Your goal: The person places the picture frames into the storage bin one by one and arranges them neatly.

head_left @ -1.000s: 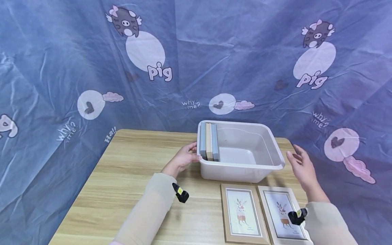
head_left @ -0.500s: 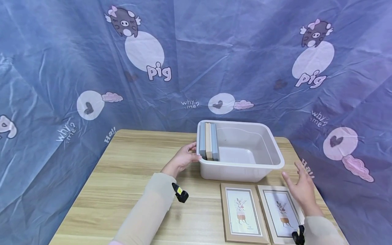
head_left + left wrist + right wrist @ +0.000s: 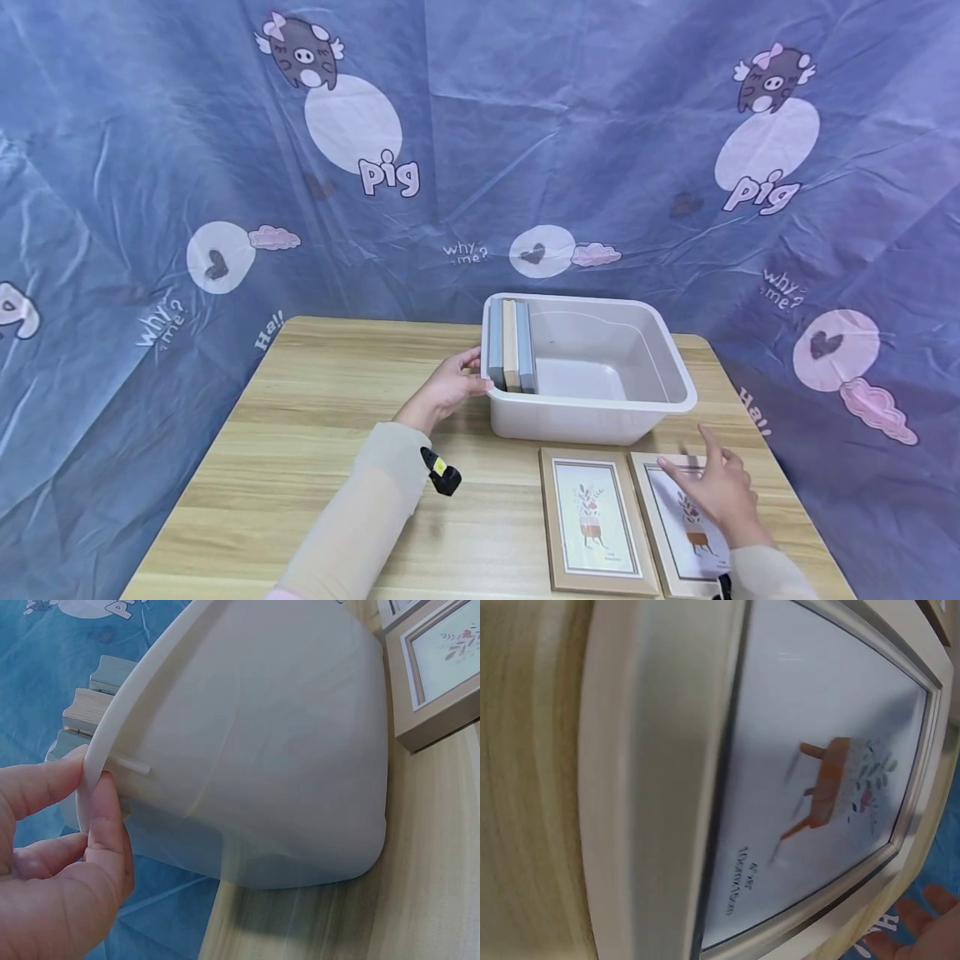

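Note:
A pale grey plastic bin (image 3: 577,422) stands near the back of the wooden table. My left hand (image 3: 447,387) pinches its left rim; in the left wrist view, the thumb lies on one side of the rim and fingers on the other. Inside, against the left wall, stand two blue picture frames (image 3: 527,346) with a beige picture frame (image 3: 511,346) between them. My right hand (image 3: 722,493) hovers with fingers spread above a whitish picture frame (image 3: 678,542) lying face up. Left of that lies a light-brown picture frame (image 3: 596,521), also face up.
Bare wood of the table (image 3: 300,433) stretches out on the left. A blue curtain (image 3: 480,150) printed with pigs hangs behind the table and along both sides.
My right hand has moved from beside the bin's right end, toward me and leftward, to above the whitish picture frame. The left hand keeps its place on the rim.

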`<state>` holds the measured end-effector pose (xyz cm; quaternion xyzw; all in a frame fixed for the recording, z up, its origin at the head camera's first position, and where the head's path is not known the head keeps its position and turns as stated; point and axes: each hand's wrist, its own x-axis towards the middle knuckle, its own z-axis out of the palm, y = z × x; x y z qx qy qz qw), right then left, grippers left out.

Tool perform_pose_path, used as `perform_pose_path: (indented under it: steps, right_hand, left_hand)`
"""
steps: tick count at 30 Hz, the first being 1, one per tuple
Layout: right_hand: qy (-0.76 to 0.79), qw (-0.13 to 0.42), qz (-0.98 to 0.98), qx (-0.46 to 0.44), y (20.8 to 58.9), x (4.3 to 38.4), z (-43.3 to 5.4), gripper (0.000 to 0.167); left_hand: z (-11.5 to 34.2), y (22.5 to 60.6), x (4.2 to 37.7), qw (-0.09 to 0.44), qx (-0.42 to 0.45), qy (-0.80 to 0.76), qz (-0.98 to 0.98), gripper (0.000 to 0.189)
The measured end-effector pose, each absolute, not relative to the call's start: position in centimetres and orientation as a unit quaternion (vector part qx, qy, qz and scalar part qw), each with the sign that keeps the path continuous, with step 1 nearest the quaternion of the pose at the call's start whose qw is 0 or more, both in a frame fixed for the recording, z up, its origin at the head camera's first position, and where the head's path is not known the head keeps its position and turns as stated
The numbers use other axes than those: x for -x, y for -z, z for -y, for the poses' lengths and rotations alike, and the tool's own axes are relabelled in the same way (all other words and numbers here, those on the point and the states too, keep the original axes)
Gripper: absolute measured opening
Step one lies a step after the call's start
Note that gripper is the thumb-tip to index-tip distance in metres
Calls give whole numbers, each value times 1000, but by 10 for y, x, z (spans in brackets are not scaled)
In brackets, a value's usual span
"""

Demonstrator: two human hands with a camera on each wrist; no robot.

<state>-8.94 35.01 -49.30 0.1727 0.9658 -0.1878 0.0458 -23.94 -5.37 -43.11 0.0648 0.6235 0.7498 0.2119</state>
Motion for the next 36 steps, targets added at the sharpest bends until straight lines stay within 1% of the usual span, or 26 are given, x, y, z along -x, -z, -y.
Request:
perform_pose_path:
  steps: [8, 14, 17, 22, 31, 36]
  right_hand:
    - [164, 84, -967, -177, 498, 89, -342, 121]
    - [157, 140, -961, -178, 498, 89, -333, 122]
    - [168, 159, -956, -179, 498, 89, -330, 123]
    - [169, 168, -955, -176, 500, 90, -328, 123]
    - [174, 173, -953, -177, 501, 94, -329, 114]
    - [179, 180, -950, -182, 501, 97, -330, 114]
  left_hand:
    - [54, 432, 239, 208, -65, -744, -631, 71]
    - [54, 432, 239, 209, -64, -742, -634, 71]
    - [54, 433, 240, 210, -62, -741, -635, 71]
    - [54, 432, 240, 210, -56, -743, -633, 71]
    - [54, 432, 239, 206, -59, -740, -637, 70]
    - [54, 432, 239, 207, -60, -740, -637, 69]
